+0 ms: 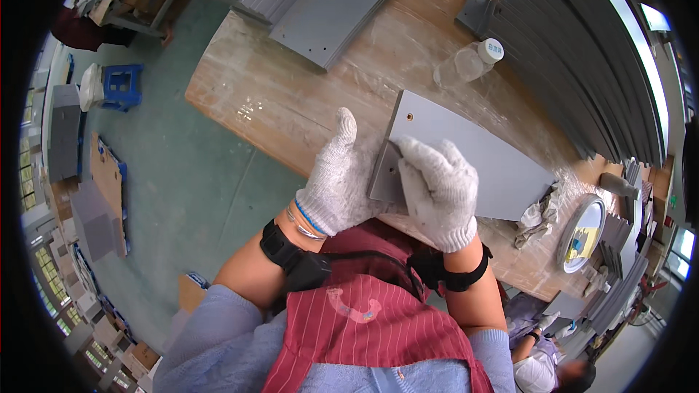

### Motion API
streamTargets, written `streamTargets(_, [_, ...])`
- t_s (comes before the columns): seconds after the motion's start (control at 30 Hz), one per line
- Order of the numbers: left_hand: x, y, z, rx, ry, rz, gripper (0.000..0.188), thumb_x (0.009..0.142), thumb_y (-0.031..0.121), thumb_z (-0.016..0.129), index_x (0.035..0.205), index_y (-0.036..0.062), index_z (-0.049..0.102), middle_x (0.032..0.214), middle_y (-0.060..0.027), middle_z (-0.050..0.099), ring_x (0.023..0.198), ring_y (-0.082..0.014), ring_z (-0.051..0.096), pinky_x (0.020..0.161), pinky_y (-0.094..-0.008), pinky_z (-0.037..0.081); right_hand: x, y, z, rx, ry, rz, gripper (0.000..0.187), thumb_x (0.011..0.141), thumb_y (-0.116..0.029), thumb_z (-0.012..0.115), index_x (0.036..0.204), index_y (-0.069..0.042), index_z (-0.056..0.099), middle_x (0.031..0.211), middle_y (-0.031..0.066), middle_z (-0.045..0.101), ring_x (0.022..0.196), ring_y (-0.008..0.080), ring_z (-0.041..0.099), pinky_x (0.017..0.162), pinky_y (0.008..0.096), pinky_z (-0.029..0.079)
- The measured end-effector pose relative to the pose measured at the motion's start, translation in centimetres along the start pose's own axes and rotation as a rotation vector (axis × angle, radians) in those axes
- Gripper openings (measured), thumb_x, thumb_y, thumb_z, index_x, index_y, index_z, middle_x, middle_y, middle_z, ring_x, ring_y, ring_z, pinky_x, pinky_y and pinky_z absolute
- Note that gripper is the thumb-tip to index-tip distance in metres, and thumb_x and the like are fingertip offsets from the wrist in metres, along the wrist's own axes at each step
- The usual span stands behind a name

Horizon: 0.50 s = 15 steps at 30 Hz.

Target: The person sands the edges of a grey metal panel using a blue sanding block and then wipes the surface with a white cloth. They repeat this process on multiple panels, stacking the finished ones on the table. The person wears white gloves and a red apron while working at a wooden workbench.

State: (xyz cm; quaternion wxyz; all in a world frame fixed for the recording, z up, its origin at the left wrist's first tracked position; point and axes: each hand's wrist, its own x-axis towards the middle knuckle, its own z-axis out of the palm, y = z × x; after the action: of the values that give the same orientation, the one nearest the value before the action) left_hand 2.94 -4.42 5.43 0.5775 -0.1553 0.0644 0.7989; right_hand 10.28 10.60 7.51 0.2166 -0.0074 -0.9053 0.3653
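Observation:
A grey board (466, 153) with small holes near its end lies on the wooden table (240, 80) in front of me. Wearing a white knit glove, my left hand (336, 178) is at the board's left end, thumb stretched up and apart; its other fingers are partly hidden beside the edge. My right hand (440, 189), gloved too, is over that same end with the fingers closed in a pinch. A small dark thin piece (395, 148) sticks out at its fingertips; its kind is not clear.
A clear bottle (459, 65) with a white cap stands behind the board. Grey panels are stacked at the far left (342, 7) and right (575, 51). A crumpled rag (539, 218) and a round tin (582, 233) are at right. Another person (542, 356) works at lower right.

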Motion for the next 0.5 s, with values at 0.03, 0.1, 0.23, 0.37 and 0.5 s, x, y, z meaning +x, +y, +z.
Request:
streamTargets(0.03, [0.3, 0.0, 0.0, -0.093, -0.025, -0.019, 0.091, 0.096, 0.075, 0.035, 0.157, 0.0081, 0.030, 0.153, -0.0171, 0.043, 0.140, -0.0345, 0.043, 0.115, -0.0543, 0.036, 0.7, 1.2, -0.1, -0.028, 0.126, 0.069, 0.027, 0.081, -0.002, 0.070, 0.107, -0.008, 0.072, 0.082, 0.0099, 0.066, 0.070, 0.0301, 0.065, 0.062, 0.0394, 0.053])
streamTargets(0.1, [0.3, -0.1, -0.1, -0.151, -0.045, -0.026, 0.092, 0.095, 0.076, 0.035, 0.157, 0.0079, 0.030, 0.154, -0.0173, 0.041, 0.140, -0.0354, 0.043, 0.116, -0.0561, 0.034, 1.5, 3.1, -0.1, -0.149, 0.169, 0.087, 0.024, 0.085, -0.002, 0.068, 0.108, -0.008, 0.071, 0.088, 0.0141, 0.068, 0.074, 0.0330, 0.066, 0.064, 0.0405, 0.054])
streamTargets(0.23, [0.4, 0.2, 0.1, -0.025, -0.001, 0.036, 0.097, 0.093, 0.079, 0.035, 0.155, 0.0046, 0.032, 0.154, -0.0179, 0.042, 0.138, -0.0345, 0.045, 0.115, -0.0540, 0.037, -0.6, 0.8, 0.3, -0.169, -0.062, -0.045, 0.036, 0.076, -0.008, 0.071, 0.111, -0.011, 0.071, 0.076, 0.0079, 0.060, 0.067, 0.0282, 0.063, 0.057, 0.0396, 0.051])
streamTargets(0.37, [0.5, 0.7, -0.3, -0.064, -0.076, 0.009, 0.099, 0.093, 0.080, 0.031, 0.156, 0.0043, 0.029, 0.152, -0.0183, 0.044, 0.138, -0.0347, 0.046, 0.113, -0.0502, 0.039, -4.8, -1.7, -0.4, -0.040, -0.341, -0.152, 0.037, 0.072, -0.008, 0.072, 0.109, -0.011, 0.071, 0.072, 0.0026, 0.057, 0.065, 0.0231, 0.062, 0.054, 0.0379, 0.049])
streamTargets(0.5, [0.2, 0.7, -0.4, -0.008, -0.106, -0.001, 0.098, 0.094, 0.079, 0.031, 0.157, 0.0049, 0.027, 0.152, -0.0187, 0.044, 0.137, -0.0349, 0.047, 0.111, -0.0494, 0.042, -4.2, 0.8, -1.5, -0.087, 0.103, 0.086, 0.034, 0.075, 0.001, 0.073, 0.108, -0.007, 0.071, 0.074, 0.0082, 0.065, 0.065, 0.0263, 0.063, 0.057, 0.0383, 0.052])
